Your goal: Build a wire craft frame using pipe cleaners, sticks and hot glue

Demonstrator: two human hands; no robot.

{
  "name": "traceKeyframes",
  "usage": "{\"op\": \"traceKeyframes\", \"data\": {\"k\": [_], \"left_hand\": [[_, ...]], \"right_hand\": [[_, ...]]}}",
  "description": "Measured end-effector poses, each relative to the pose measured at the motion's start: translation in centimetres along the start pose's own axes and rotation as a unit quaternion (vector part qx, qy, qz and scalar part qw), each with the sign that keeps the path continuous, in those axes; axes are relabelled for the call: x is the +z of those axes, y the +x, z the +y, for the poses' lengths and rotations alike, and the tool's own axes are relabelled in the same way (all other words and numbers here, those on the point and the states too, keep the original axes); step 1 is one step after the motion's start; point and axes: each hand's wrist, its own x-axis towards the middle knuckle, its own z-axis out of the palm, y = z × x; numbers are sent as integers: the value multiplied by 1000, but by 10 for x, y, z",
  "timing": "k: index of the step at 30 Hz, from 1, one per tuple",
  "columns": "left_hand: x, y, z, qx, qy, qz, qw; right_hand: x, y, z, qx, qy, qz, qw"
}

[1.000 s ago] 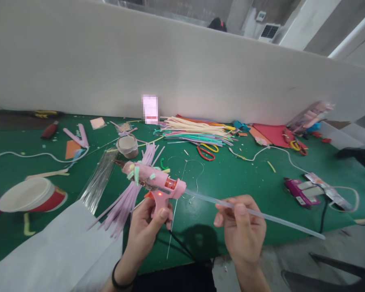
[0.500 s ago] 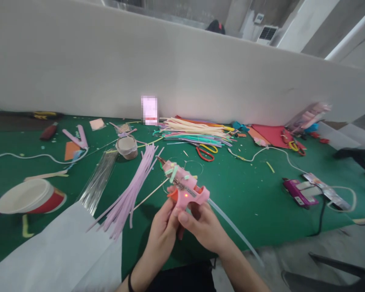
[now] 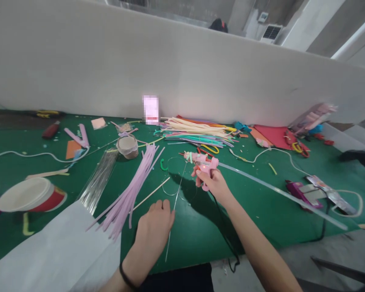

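My right hand (image 3: 213, 182) grips the handle of a pink hot glue gun (image 3: 202, 162), held out over the middle of the green table (image 3: 249, 198). A long clear glue stick (image 3: 280, 192) juts from the back of the gun toward the right. My left hand (image 3: 155, 229) rests on the table near the front edge, fingers loosely curled, touching a thin wire (image 3: 172, 221). A fan of lilac pipe cleaners (image 3: 132, 192) lies just left of it.
A red paper cup (image 3: 30, 196) lies at the left beside white paper (image 3: 54, 251). A small brown cup (image 3: 127, 146), clear sticks (image 3: 99, 178), a pile of coloured straws (image 3: 197, 132), scissors, red sheets (image 3: 272, 134) and a purple glue gun (image 3: 298, 188) are scattered about. A white partition (image 3: 182, 69) backs the table.
My right hand took over the glue gun and carried it forward and right over the table. My left hand let go of it and dropped to the table by the wire.
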Motion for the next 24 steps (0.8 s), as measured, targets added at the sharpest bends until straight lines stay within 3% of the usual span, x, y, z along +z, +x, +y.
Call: {"op": "traceKeyframes", "data": {"k": [6, 10, 15, 19, 24], "left_hand": [[-14, 11, 13, -56, 34, -17, 998], [-6, 13, 25, -41, 51, -11, 998], [6, 13, 28, -68, 65, 45, 995], [6, 15, 35, -62, 61, 67, 994], [2, 16, 46, -100, 52, 71, 991]], "right_hand": [[1, 1, 9, 28, -41, 0, 999], [-4, -2, 9, 33, -40, 24, 998], [-10, -1, 9, 32, -34, 53, 997], [-10, -2, 10, 33, -30, 51, 998], [-10, -2, 12, 32, -26, 54, 998]]}}
